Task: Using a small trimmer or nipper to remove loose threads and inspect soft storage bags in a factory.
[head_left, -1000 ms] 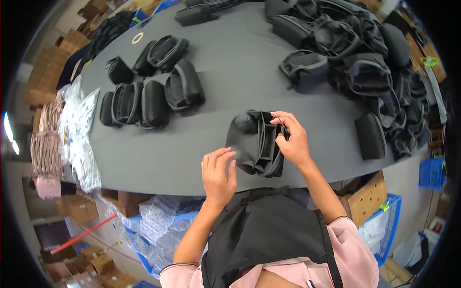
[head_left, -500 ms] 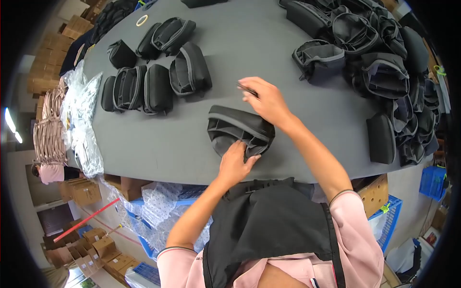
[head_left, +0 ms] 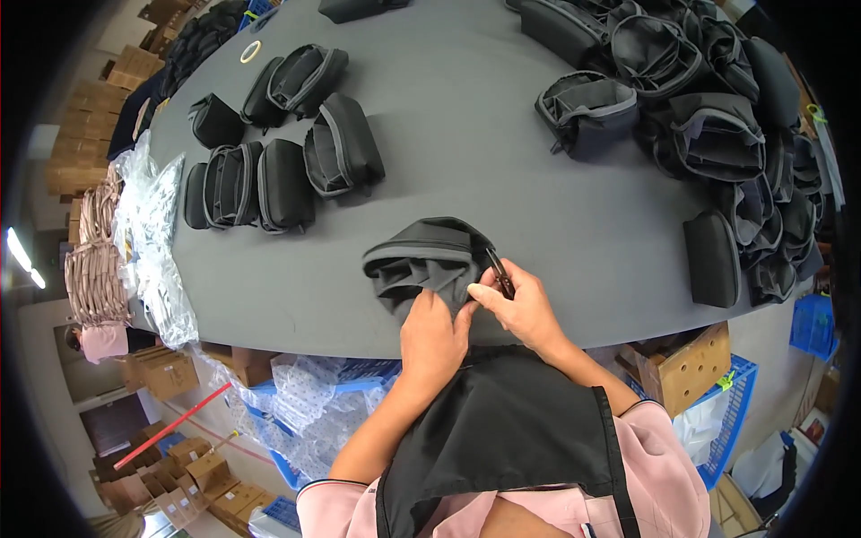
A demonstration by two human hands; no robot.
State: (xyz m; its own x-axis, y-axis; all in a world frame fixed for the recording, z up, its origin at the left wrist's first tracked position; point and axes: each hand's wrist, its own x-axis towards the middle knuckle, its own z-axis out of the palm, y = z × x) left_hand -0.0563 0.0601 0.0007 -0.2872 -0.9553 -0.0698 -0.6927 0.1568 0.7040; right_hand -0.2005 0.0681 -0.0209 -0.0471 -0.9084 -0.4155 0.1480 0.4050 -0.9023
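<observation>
A black zippered pouch (head_left: 430, 240) with grey trim lies unzipped near the table's front edge, its grey inner dividers showing. My left hand (head_left: 432, 336) is closed on the near side of its lining, the fingertips partly hidden in the folds. Close beside it, my right hand (head_left: 525, 309) grips a pair of slim black thread snips (head_left: 500, 273), which point up along the pouch's right end. The right thumb and fingers also meet the pouch's fabric there.
Several finished-looking black pouches (head_left: 287, 184) stand at the left of the grey table (head_left: 466, 161). A heap of open pouches (head_left: 659, 58) covers the right side. A tape roll (head_left: 251, 51) lies at the far left, plastic bags (head_left: 148, 233) along the left edge. Below are blue crates (head_left: 731, 421).
My right hand has come down and left with the snips to the pouch's right end. The pouch has been pulled nearer and tilted, its lining bunched up by my left hand.
</observation>
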